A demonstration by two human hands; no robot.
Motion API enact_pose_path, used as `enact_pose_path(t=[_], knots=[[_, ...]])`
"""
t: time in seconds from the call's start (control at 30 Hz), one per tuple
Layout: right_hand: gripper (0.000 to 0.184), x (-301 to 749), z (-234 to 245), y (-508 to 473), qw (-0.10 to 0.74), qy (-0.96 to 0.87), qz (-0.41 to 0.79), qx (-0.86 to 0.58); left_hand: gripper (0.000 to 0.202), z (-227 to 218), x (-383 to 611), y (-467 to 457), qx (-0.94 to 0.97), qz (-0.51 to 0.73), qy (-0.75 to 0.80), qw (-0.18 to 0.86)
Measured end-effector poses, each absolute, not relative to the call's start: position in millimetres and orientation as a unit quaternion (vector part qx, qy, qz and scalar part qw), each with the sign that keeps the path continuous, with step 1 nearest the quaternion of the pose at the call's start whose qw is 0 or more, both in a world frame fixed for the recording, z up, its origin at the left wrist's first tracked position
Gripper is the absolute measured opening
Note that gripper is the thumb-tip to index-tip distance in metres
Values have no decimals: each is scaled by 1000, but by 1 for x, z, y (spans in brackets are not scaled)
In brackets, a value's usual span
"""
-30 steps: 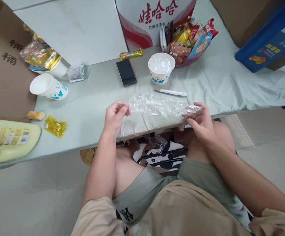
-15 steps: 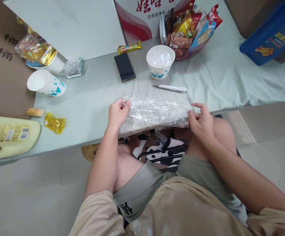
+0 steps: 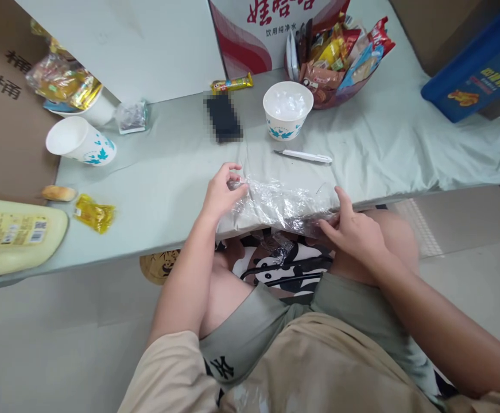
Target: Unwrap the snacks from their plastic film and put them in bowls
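A crinkled sheet of clear plastic film (image 3: 280, 201) lies along the table's front edge, its near side drooping over that edge. At its left end is my left hand (image 3: 225, 192), fingers curved and apart, with the thumb against the film. My right hand (image 3: 355, 229) is at the other end, open, index finger and thumb spread; the thumb is by the film's lower corner. Just beyond the film lies a white pen-like cutter (image 3: 303, 156) with a dark tip. A paper cup (image 3: 285, 123) holding clear crumpled plastic stands behind it.
Further back are a bowl of wrapped snacks (image 3: 340, 94), a yellow snack stick (image 3: 232, 83) and a pixelated dark phone-like slab (image 3: 224, 117). On the left stand a tilted paper cup (image 3: 81, 142), a yellow wrapper (image 3: 95, 213) and a pale yellow jug (image 3: 21, 238). A blue container (image 3: 469, 74) is at right.
Both hands have loosened from pinching the film's ends and spread their fingers. The film, stretched between them before, now lies lower and flatter on the table edge.
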State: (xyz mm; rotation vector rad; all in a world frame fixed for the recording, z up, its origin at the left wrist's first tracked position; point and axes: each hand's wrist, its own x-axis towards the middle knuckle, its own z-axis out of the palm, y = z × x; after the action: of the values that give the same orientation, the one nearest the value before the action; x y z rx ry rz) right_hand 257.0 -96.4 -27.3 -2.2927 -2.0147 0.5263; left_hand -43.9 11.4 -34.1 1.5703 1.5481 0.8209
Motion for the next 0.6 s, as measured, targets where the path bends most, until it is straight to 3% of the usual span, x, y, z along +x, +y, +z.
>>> enact_pose_path(t=[0.07, 0.2, 0.33, 0.4, 0.53, 0.6], knots=[[75, 260, -21, -103, 37, -654, 153, -740, 39, -33, -45, 12, 594, 359, 571, 440], [57, 265, -9, -108, 168, -696, 67, -695, 45, -27, -49, 10, 558, 401, 486, 539], [57, 251, -8, -84, 266, -797, 90, -535, 50, -22, -51, 5, 547, 377, 438, 606], [54, 235, -10, -65, 278, -831, 120, -467, 51, -20, -51, 2, 546, 371, 429, 616], [20, 205, -16, -38, 282, -836, 164, -441, 49, -18, -55, -1, 543, 379, 430, 614], [22, 198, -17, -35, 279, -823, 194, -456, 50, -18, -59, -1, 539, 386, 441, 605]])
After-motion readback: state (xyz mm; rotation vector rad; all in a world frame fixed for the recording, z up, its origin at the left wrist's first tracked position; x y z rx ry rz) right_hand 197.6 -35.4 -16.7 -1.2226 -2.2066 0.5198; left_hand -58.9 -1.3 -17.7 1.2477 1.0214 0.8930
